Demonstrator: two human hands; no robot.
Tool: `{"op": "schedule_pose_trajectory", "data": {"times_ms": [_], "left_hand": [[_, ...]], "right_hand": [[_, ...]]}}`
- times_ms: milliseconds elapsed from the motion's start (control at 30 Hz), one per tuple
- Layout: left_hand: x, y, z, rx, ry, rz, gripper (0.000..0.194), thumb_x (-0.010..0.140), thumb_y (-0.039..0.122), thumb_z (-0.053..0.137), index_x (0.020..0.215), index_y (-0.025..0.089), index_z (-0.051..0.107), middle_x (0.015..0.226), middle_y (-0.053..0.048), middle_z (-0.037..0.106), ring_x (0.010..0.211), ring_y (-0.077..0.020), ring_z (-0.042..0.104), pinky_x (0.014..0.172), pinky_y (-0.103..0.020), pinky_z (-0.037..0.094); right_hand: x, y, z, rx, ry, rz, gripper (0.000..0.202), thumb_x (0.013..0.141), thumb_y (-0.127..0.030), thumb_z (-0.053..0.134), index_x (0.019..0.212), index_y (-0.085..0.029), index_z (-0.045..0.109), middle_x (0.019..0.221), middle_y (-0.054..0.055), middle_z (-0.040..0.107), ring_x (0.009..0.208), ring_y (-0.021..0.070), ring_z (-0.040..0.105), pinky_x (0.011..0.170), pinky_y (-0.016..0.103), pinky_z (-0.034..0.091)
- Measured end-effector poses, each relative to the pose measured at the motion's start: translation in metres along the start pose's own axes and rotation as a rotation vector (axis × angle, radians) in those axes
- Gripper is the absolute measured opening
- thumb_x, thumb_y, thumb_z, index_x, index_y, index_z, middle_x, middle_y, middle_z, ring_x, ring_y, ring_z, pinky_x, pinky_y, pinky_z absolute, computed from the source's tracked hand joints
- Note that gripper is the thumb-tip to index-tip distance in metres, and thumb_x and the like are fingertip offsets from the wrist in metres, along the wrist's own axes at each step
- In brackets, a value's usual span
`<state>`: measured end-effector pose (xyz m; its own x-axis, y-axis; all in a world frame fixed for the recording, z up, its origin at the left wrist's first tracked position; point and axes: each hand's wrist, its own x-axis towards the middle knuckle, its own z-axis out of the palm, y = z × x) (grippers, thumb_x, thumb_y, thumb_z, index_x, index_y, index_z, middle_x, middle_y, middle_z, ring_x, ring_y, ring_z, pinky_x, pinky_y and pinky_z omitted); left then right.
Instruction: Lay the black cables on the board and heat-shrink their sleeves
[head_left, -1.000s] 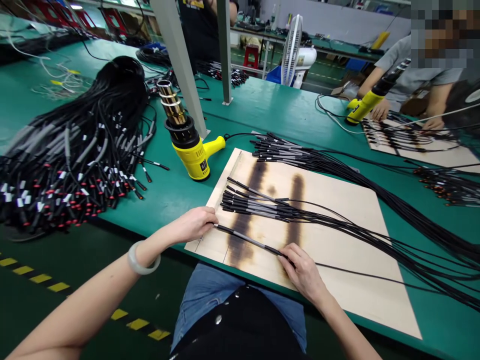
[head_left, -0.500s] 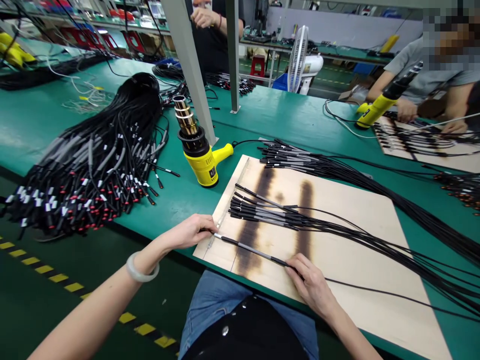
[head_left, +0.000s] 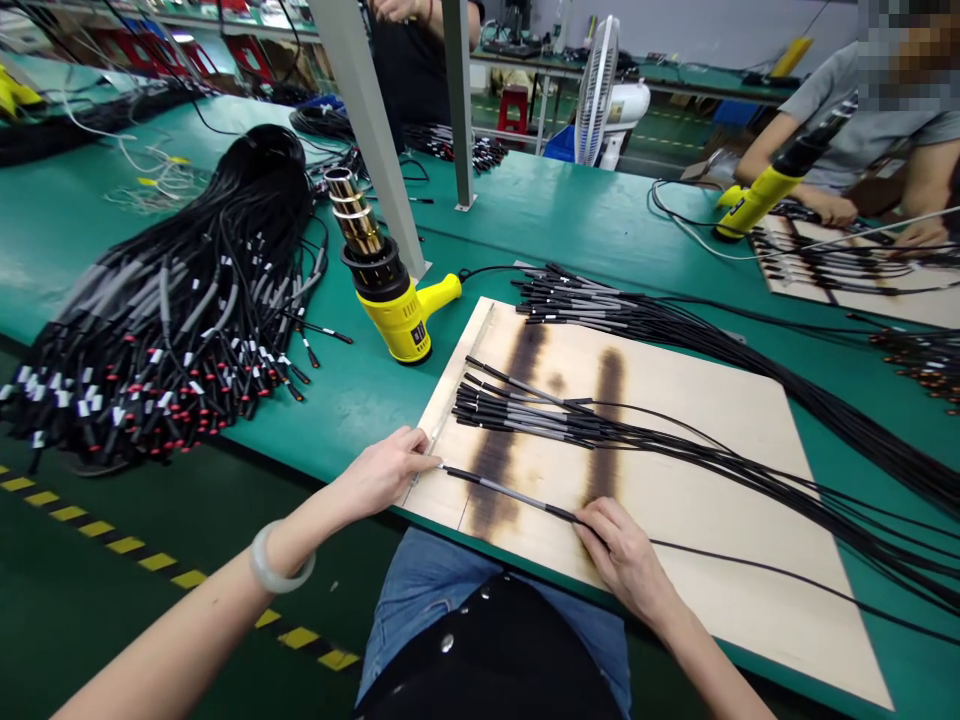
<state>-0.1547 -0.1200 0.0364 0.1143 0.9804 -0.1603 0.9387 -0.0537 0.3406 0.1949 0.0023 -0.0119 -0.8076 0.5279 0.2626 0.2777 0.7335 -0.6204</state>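
Note:
A single black cable [head_left: 517,494] with a grey sleeve section lies across the near part of a scorched wooden board [head_left: 720,430]. My left hand [head_left: 386,468] is closed at the cable's left end, by the board's raised left strip [head_left: 453,385]. My right hand [head_left: 622,555] pinches the same cable just right of its grey section, and the cable runs on to the right beyond it. Farther up the board, a bunch of similar cables [head_left: 532,413] lies with ends to the left. One cable [head_left: 517,383] sits slightly apart from that bunch.
A yellow heat gun [head_left: 397,320] stands nozzle-up left of the board. Another cable bundle [head_left: 585,300] crosses the board's far edge. A large heap of cables [head_left: 217,270] covers the left of the green table [head_left: 540,215]. Across it, a co-worker's hands [head_left: 832,208] are beside a second heat gun [head_left: 757,200].
The view has shifted slightly. My left fingers have shifted a little at the cable's end and now cover its tip differently. My right hand keeps its pinch at nearly the same place.

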Motion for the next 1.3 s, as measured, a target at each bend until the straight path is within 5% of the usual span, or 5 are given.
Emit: {"op": "schedule_pose_trajectory", "data": {"times_ms": [667,967,1133,1300], "left_hand": [[-0.002,0.011,0.007,0.053,0.066,-0.104,0.043,0.081,0.002,0.037,0.101,0.024,0.068,0.1,-0.008,0.057,0.092,-0.0204,0.053,0.073,-0.028,0.048],[0.003,-0.009,0.013,0.063,0.098,-0.007,0.039,0.084,0.013,0.036,0.101,0.023,0.069,0.102,-0.01,0.061,0.093,-0.0241,0.059,0.077,-0.032,0.05],[0.012,-0.01,0.008,0.188,0.158,-0.008,0.043,0.087,0.017,0.032,0.115,0.025,0.064,0.122,-0.013,0.057,0.101,-0.0323,0.056,0.071,-0.042,0.05],[0.043,0.016,0.006,0.121,0.163,0.097,0.039,0.09,0.019,0.03,0.105,0.018,0.066,0.112,-0.014,0.062,0.1,-0.0286,0.059,0.075,-0.04,0.05]], "right_hand": [[-0.02,0.007,-0.021,-0.021,0.077,0.011,0.02,0.088,-0.009,0.049,0.1,-0.021,0.06,0.09,0.008,0.054,0.081,0.0184,0.054,0.066,0.032,0.051],[-0.02,0.01,-0.027,0.053,0.053,0.061,0.018,0.088,-0.016,0.052,0.104,-0.019,0.061,0.095,0.01,0.057,0.088,0.0194,0.056,0.073,0.034,0.053],[-0.016,0.046,-0.059,-0.03,0.247,0.205,0.018,0.088,-0.022,0.054,0.105,-0.019,0.06,0.096,0.01,0.062,0.091,0.0203,0.06,0.08,0.036,0.052],[-0.014,0.097,-0.083,-0.36,0.425,0.343,0.026,0.086,-0.024,0.05,0.108,-0.013,0.057,0.107,0.016,0.057,0.099,0.0267,0.054,0.086,0.044,0.048]]}}
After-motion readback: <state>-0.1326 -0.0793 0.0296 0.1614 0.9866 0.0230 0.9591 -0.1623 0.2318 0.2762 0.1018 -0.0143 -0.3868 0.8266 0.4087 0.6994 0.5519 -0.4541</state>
